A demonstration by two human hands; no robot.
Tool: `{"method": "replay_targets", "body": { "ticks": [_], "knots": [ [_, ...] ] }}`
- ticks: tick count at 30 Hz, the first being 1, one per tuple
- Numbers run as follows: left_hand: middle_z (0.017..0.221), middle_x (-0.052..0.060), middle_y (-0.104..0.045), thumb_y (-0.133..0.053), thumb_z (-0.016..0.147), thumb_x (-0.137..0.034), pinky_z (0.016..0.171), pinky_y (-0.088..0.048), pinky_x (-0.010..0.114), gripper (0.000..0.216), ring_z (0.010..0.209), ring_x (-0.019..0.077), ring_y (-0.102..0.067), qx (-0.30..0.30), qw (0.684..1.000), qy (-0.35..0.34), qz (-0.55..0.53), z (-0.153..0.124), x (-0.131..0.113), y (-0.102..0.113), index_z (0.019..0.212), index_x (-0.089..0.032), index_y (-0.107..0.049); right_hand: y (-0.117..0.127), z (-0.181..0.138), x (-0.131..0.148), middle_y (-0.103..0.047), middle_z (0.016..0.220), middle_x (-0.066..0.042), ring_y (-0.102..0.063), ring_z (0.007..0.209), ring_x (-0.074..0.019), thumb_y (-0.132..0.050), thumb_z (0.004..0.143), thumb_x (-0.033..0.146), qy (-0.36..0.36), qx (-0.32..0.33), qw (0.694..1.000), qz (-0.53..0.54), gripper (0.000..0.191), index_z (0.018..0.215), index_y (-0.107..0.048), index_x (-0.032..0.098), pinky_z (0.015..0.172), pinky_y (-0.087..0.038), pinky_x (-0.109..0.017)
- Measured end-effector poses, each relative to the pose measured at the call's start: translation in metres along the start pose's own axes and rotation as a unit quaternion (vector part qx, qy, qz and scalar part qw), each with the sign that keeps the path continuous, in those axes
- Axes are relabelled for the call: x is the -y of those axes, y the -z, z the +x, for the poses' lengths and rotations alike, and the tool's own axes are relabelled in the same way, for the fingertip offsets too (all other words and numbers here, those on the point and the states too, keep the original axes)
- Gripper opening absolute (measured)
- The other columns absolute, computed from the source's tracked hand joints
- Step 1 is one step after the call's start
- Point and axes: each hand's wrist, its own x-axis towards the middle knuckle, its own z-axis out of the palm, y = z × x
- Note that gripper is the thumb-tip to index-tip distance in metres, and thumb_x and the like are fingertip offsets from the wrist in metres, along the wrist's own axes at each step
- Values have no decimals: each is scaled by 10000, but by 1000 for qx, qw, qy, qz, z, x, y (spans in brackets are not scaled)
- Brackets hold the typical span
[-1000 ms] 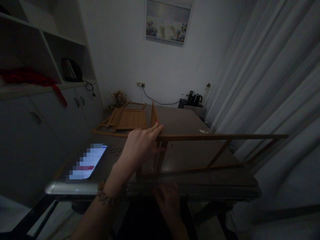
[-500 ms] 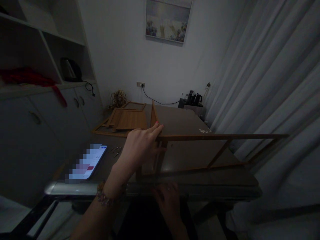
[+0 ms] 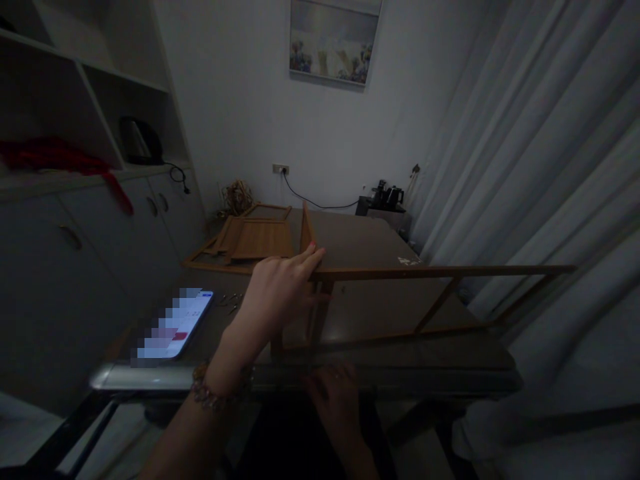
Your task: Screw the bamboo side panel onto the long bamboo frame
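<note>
Currently our left hand is clasped over the left end of the frame, forefinger along the upper rail, other fingers curled below it. Frame: slim brown wood, squared bars, ladder-like, two long rails with crossbars, spanning the near side of the table. Tabletop is smooth, brownish, slightly glossy. Left of us, flat grained panels overlap in a pile; one narrow board stands upright just past our fingertips.

Hard to see: our right hand is low at the table's near edge, dim, fingers bent; we can't tell whether it grips anything. Left thumb unclear; our own hand covers the joint, so can't confirm whether board and frame meet. Phone screen is partly pixelated. Screws, thin and shiny, lie between phone and left wrist; too small to count.

Edges: frame's right end overlaps the pleated curtain in view, contact unclear. Table surface runs from board toward the back wall, giving us more room there than on the panel side.
</note>
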Motion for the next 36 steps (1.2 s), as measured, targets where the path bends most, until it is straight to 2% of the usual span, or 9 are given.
{"method": "replay_targets", "body": {
  "ticks": [29, 36],
  "knots": [
    [1297, 81, -570, -648, 716, -554, 642, -527, 396, 675, 864, 296, -681, -15, 1000, -2, -13, 0, 1, -1, 1290, -221, -523, 0, -1, 0, -667, 688, 18, -593, 706, -170, -454, 956, 389, -11, 3, 1000, 9, 319, 720, -606, 238, 782, -315, -324],
    [1313, 73, -554, -641, 717, -563, 638, -523, 398, 689, 855, 298, -681, -9, 1000, 4, -4, 0, 1, -2, 1313, -248, -500, 0, -2, 0, -657, 667, 17, -584, 687, -167, -458, 954, 386, -10, 0, 1000, 5, 328, 693, -587, 234, 761, -315, -317]
  ]
}}
